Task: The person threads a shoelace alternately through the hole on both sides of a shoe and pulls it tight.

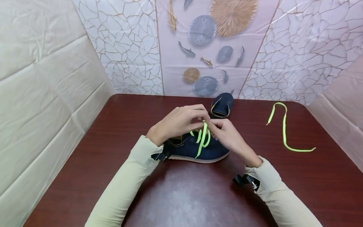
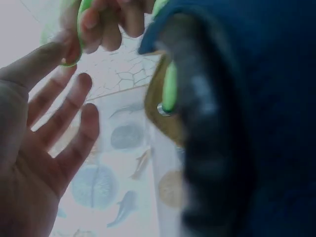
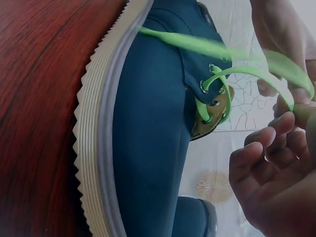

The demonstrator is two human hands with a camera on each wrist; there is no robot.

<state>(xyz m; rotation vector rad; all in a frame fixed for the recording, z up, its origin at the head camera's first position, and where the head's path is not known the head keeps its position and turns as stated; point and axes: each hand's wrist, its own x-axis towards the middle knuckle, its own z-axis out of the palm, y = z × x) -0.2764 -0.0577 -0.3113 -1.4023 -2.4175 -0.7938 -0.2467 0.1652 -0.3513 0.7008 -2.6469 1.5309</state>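
A navy blue shoe (image 1: 184, 152) with a ridged pale sole lies upright on the table, toe to the right. Neon green shoelace (image 1: 201, 143) runs through its upper eyelets, and one end hangs down the near side. Above the eyelets my left hand (image 1: 181, 122) pinches the lace between thumb and forefinger, its other fingers loosely spread in the left wrist view. Close against it, my right hand (image 1: 230, 136) grips the lace with thumb and curled fingers. The right wrist view shows lace (image 3: 247, 71) stretching from the eyelets (image 3: 204, 85) to both hands' fingertips.
A second navy shoe (image 1: 224, 104) stands behind, near the table's back edge. Another neon green lace (image 1: 284, 126) lies loose and curved on the right of the dark red table (image 1: 93, 164). Patterned wall covering (image 1: 136, 47) rises behind the table.
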